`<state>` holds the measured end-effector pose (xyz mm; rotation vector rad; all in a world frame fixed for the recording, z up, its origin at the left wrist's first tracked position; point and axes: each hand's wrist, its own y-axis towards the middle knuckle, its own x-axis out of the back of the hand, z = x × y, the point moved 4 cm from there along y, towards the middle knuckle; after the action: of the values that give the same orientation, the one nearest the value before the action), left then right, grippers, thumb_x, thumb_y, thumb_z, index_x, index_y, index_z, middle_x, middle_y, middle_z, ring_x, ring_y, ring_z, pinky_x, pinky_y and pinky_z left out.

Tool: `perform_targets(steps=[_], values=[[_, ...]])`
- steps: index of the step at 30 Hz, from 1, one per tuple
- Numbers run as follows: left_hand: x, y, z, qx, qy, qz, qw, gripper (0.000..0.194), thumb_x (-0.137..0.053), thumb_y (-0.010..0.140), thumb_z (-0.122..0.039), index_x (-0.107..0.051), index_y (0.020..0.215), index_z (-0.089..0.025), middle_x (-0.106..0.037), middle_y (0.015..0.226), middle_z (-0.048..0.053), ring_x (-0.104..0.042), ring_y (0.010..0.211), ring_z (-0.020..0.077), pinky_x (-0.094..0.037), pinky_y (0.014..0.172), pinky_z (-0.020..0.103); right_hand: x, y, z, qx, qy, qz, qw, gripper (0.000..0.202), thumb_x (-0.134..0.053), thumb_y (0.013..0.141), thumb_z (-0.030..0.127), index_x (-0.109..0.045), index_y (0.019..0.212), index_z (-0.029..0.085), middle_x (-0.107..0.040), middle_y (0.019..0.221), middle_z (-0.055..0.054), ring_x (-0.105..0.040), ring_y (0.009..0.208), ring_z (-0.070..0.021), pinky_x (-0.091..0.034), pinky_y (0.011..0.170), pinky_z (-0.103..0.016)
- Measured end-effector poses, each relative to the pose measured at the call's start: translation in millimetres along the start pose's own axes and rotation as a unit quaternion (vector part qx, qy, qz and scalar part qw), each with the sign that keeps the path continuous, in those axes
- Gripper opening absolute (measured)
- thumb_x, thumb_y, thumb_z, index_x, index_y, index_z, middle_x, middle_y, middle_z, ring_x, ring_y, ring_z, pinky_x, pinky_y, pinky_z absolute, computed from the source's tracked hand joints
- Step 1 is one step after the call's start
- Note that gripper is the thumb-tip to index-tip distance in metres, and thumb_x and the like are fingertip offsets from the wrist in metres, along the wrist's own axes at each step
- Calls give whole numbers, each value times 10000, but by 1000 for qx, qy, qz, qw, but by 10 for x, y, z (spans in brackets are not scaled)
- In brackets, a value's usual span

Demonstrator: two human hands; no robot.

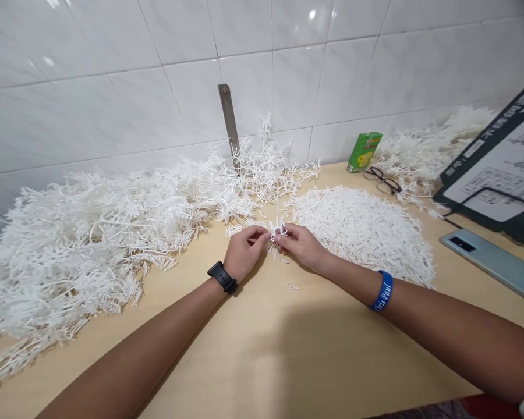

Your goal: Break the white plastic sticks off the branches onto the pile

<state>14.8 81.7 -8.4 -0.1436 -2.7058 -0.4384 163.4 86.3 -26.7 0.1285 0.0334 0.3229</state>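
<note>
Between my two hands is a small white branched plastic piece [277,226], pinched at its sides. My left hand [243,249], with a black watch band at the wrist, grips it by thumb and fingertips. On the other side, my right hand [304,244] is closed on it too; a blue wristband sits up that forearm. A tall heap of tangled white branched plastic pieces [91,233] spreads to the left and behind. To the right lies a flatter pile of small white loose bits [362,230]. Several loose bits [292,286] rest on the table near my hands.
Against the tiled wall leans a metal strip [229,119]. A green carton [364,152] and eyeglasses [383,180] stand behind the flat pile. Farther right are another white heap [428,142], a dark printed box [498,169] and a phone [491,262] on the wooden table [227,355].
</note>
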Motion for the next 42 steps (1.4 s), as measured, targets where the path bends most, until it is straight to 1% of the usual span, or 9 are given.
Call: perform_targets(steps=[5,9,13,20,26,30,33,38,42], values=[[25,-31,-80,-77,107,-37,991,181,-545,872,-338,-628,812,-188,-667,851,44,-606,771,160,-480,662,262,15,20,-23,-12,11,8,1000,365,-682,722,505,-547,752,168,-503,616,22,-459,554,-107,-377,553,-278],[13,-49,-81,-64,110,-33,991,138,-550,872,-317,-611,861,-193,-678,789,14,-607,663,133,-481,654,256,16,16,-32,-17,19,7,1000,388,-705,698,516,-555,759,163,-512,621,22,-461,551,-102,-375,543,-271],[2,-75,-110,-69,111,-25,991,149,-553,872,-318,-624,845,-189,-698,768,19,-634,662,140,-492,664,257,9,14,-16,-15,16,-6,1000,390,-712,688,517,-547,727,165,-508,608,25,-462,545,-99,-378,532,-263],[-62,-89,-128,-97,110,19,989,188,-529,888,-296,-659,960,-182,-731,909,55,-682,742,158,-530,716,266,49,23,23,-12,25,-47,998,360,-693,706,496,-544,741,171,-507,608,31,-464,529,-96,-379,541,-270],[-62,-94,-128,-100,169,16,980,171,-570,872,-327,-685,914,-207,-740,853,43,-671,709,173,-498,699,283,44,19,13,-17,25,-22,999,341,-700,702,468,-544,726,166,-510,620,25,-469,553,-100,-372,550,-267],[-45,-104,-148,-114,203,16,972,200,-541,893,-334,-701,868,-216,-740,814,31,-654,689,168,-463,674,269,18,18,5,1,14,8,1000,347,-673,737,489,-536,723,171,-495,620,28,-451,549,-97,-363,543,-265],[-45,-102,-149,-123,206,23,971,237,-505,913,-322,-705,862,-208,-736,810,33,-638,688,161,-444,680,264,21,19,-3,13,14,6,1000,364,-666,744,510,-523,733,176,-489,622,32,-454,539,-96,-372,542,-269],[-62,-88,-147,-127,187,66,972,278,-446,929,-292,-681,818,-194,-699,761,35,-597,666,157,-416,666,261,29,18,-16,33,1,-2,999,358,-650,762,510,-499,750,186,-485,605,42,-466,529,-98,-387,541,-269],[-123,-111,-180,-132,178,148,964,280,-427,916,-244,-645,748,-199,-667,716,30,-585,673,167,-406,662,270,67,34,-22,32,-8,-44,998,345,-614,786,514,-482,782,195,-508,590,45,-472,515,-99,-396,530,-265]])
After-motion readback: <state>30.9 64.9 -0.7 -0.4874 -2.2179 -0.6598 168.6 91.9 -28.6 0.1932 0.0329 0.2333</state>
